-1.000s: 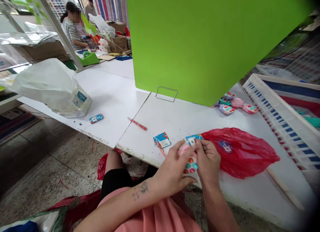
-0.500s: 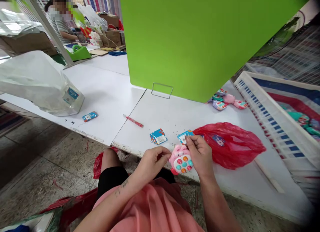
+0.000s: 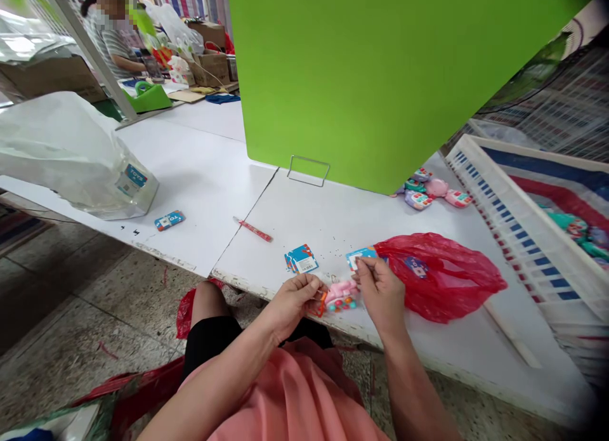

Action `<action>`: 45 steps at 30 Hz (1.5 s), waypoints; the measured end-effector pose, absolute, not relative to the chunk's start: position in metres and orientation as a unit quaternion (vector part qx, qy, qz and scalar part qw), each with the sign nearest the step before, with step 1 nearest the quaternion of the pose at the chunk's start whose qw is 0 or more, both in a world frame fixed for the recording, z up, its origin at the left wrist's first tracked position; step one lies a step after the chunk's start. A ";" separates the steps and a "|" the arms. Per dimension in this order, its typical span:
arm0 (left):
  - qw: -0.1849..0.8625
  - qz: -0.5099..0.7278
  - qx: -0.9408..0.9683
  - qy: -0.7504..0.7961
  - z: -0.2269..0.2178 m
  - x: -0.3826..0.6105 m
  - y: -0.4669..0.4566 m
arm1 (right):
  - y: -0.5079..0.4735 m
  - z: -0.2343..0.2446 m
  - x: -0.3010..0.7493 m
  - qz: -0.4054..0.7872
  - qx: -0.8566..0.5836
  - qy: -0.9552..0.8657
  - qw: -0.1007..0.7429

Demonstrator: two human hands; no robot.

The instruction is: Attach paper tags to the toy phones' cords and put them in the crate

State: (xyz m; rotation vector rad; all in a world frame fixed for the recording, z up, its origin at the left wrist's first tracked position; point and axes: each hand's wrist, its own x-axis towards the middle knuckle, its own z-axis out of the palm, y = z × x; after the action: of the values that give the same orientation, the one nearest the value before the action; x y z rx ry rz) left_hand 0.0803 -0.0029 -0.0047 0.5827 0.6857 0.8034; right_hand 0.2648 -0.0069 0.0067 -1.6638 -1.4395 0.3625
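A small pink pig toy (image 3: 341, 294) with coloured buttons hangs tilted between my hands at the near edge of the white table (image 3: 328, 219). My left hand (image 3: 291, 301) pinches its orange loop on the left side. My right hand (image 3: 379, 292) is closed on a blue printed tag (image 3: 360, 257) and touches the toy's right side. A small stack of the same blue tags (image 3: 301, 259) lies on the table just left of my hands. A crumpled red plastic bag (image 3: 440, 274) lies just right of my right hand.
A green divider board (image 3: 380, 73) stands across the table. Several more toys (image 3: 431, 191) lie at its foot. A white crate (image 3: 533, 206) sits at right, a clear plastic bag (image 3: 71, 155) at left, a red pen (image 3: 253, 229) and a loose tag (image 3: 169, 220) between. A person works far back left.
The toy has turned from facing me to tilted nearly edge-on and sits slightly higher over the table edge. My left hand has shifted to pinch its orange loop. The right hand still holds the tag.
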 end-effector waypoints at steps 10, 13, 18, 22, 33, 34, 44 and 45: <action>0.768 0.383 0.372 0.354 -0.003 0.093 0.000 | -0.049 0.053 0.264 0.232 -0.632 -0.723 0.154; 0.745 0.378 0.422 0.351 -0.001 0.093 -0.003 | -0.046 0.051 0.256 0.248 -0.650 -0.706 0.132; 0.668 0.370 0.532 0.366 0.005 0.088 -0.007 | -0.042 0.050 0.247 0.269 -0.646 -0.702 0.131; 0.447 0.376 0.716 0.382 0.010 0.079 -0.005 | -0.039 0.046 0.243 0.325 -0.631 -0.681 0.179; 0.182 0.335 0.881 0.280 0.027 0.071 0.013 | -0.023 0.028 0.229 0.531 -0.569 -0.502 0.377; 0.184 0.339 0.877 0.286 0.027 0.072 0.015 | -0.022 0.027 0.229 0.546 -0.566 -0.486 0.381; 0.172 0.365 0.878 0.259 0.034 0.064 0.012 | -0.016 0.013 0.231 0.648 -0.516 -0.371 0.420; 0.156 0.347 0.891 0.249 0.034 0.063 0.009 | -0.015 0.013 0.230 0.651 -0.509 -0.366 0.428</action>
State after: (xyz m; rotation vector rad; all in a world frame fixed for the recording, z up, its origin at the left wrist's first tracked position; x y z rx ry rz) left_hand 0.0633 0.0088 0.0340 2.5512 0.7125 0.9941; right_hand 0.2297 -0.0148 0.0131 -1.2725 -0.9139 1.6255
